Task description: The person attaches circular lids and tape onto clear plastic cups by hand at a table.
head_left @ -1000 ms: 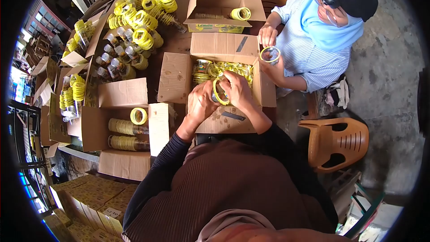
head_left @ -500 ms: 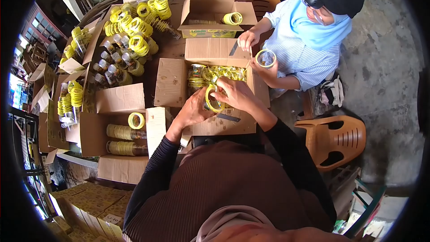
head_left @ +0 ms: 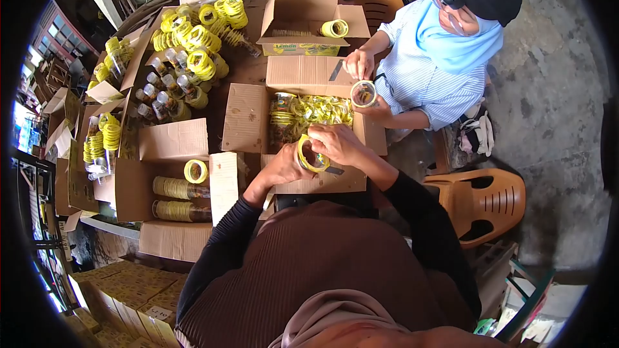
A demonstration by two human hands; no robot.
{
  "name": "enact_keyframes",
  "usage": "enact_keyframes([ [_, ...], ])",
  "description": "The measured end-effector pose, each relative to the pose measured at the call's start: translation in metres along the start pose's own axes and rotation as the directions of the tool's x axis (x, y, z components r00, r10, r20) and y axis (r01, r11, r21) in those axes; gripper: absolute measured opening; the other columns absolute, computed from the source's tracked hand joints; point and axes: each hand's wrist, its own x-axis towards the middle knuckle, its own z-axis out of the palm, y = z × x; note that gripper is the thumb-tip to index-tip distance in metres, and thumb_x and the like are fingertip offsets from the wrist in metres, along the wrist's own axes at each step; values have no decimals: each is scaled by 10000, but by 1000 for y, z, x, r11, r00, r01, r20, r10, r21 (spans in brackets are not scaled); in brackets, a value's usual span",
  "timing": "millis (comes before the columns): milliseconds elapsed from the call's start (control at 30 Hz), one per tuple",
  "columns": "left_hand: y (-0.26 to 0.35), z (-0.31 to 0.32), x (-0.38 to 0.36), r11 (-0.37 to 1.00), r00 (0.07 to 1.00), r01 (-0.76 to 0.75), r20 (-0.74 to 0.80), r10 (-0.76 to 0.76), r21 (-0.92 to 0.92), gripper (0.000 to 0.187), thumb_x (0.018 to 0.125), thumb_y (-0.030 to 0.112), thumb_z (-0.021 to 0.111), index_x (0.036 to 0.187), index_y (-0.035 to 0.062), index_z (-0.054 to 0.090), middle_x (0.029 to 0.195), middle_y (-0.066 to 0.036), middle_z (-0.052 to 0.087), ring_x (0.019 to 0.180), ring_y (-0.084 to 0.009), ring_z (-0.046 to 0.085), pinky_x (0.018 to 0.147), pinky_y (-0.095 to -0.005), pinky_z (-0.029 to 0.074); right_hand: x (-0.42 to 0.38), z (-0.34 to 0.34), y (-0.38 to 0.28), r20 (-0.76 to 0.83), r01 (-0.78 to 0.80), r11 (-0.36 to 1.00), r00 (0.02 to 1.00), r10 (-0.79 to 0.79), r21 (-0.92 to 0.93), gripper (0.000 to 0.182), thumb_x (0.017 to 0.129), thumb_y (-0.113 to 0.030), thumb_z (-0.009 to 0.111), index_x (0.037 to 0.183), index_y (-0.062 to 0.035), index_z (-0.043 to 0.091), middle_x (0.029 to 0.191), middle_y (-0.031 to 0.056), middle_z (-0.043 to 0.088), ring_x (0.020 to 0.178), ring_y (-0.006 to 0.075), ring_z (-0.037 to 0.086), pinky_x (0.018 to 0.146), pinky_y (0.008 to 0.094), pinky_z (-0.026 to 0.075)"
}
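My left hand [head_left: 282, 167] is wrapped round a clear plastic cup [head_left: 316, 156] with a yellow rim, its mouth tilted up toward me. Something dark shows through the cup. At the far side of the rim, the fingers of my right hand [head_left: 340, 145] are pinched together on the edge; whether a loose piece is between them is hidden. Just beyond my hands, an open cardboard box [head_left: 246, 119] holds a heap of crumpled yellow-and-clear plastic strips [head_left: 322, 109]. Yellow-rimmed cups [head_left: 282, 108] are stacked at its left side.
A co-worker [head_left: 438, 58] at the right holds another yellow-rimmed cup [head_left: 363, 94]. Nested cup stacks [head_left: 180, 188] lie in a box at the left. More cups [head_left: 200, 42] crowd the table's far left. A lemon-printed box [head_left: 300, 9] stands behind; an orange chair [head_left: 483, 206] is at right.
The cup and my hands have shifted slightly down and right, uncovering more of the heap. The co-worker's cup has moved left and tilted.
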Motion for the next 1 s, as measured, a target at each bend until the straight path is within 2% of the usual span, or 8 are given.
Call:
enact_keyframes([
  [100, 1, 10, 1, 984, 989, -56, -125, 78, 172, 406, 633, 51, 756, 992, -14, 576, 829, -160, 643, 682, -299, 607, 689, -355, 515, -2, 11, -3, -63, -116, 990, 991, 122, 81, 209, 897, -222, 621, 918, -36, 529, 799, 158, 597, 758, 370, 627, 655, 456, 476],
  [133, -3, 14, 1, 978, 985, -36, -158, 70, 205, 423, 622, 50, 741, 1004, -8, 568, 809, -185, 632, 698, -377, 601, 679, -383, 521, -2, 15, -4, -81, -209, 970, 972, 221, 127, 204, 895, -210, 628, 912, -35, 525, 776, 167, 596, 743, 377, 622, 647, 456, 469],
  [433, -15, 23, -12, 852, 971, 187, -222, -86, 489, 503, 642, 218, 833, 1046, 69, 571, 833, -185, 677, 773, -387, 668, 672, -442, 542, -3, 82, 31, -296, -220, 914, 897, 327, 342, 215, 894, -188, 600, 825, -5, 511, 697, 214, 540, 634, 386, 554, 596, 457, 417],
  [533, -12, 35, -11, 860, 954, 214, -290, -82, 464, 486, 659, 267, 844, 1019, 86, 573, 845, -163, 682, 785, -376, 670, 667, -447, 538, -5, 80, 46, -290, -317, 778, 799, 527, 542, 276, 909, -203, 540, 772, 33, 492, 641, 244, 452, 543, 322, 423, 576, 423, 398],
  [700, -4, 41, -11, 835, 912, 164, -404, 75, 525, 464, 688, 297, 840, 995, 73, 573, 830, -120, 667, 755, -338, 667, 652, -421, 541, -12, 83, 71, -351, -402, 795, 739, 574, 454, 263, 912, -233, 545, 827, 15, 519, 697, 267, 515, 605, 394, 506, 606, 452, 421],
  [767, -7, 35, -14, 812, 908, 107, -389, 156, 574, 456, 684, 269, 852, 988, 62, 581, 839, -105, 648, 747, -320, 663, 643, -400, 541, -29, 92, 115, -429, -533, 759, 627, 651, 374, 288, 926, -265, 543, 857, 14, 524, 725, 265, 555, 652, 422, 540, 623, 462, 436],
  [900, -12, 25, -25, 849, 874, 77, -446, 195, 522, 530, 680, 192, 860, 1077, 15, 557, 930, -131, 632, 813, -305, 664, 710, -387, 543, -54, 81, 108, -282, -563, 723, 675, 682, 401, 213, 877, -193, 646, 868, -7, 543, 701, 180, 596, 664, 326, 620, 627, 404, 475],
  [1000, -12, 23, -24, 932, 901, 28, -413, 133, 361, 684, 717, 248, 823, 1234, -16, 463, 1093, -219, 611, 975, -398, 612, 831, -446, 525, -58, 104, 116, -327, -530, 714, 647, 689, 457, 166, 815, -88, 694, 877, -12, 560, 702, 136, 616, 663, 292, 638, 634, 369, 492],
])
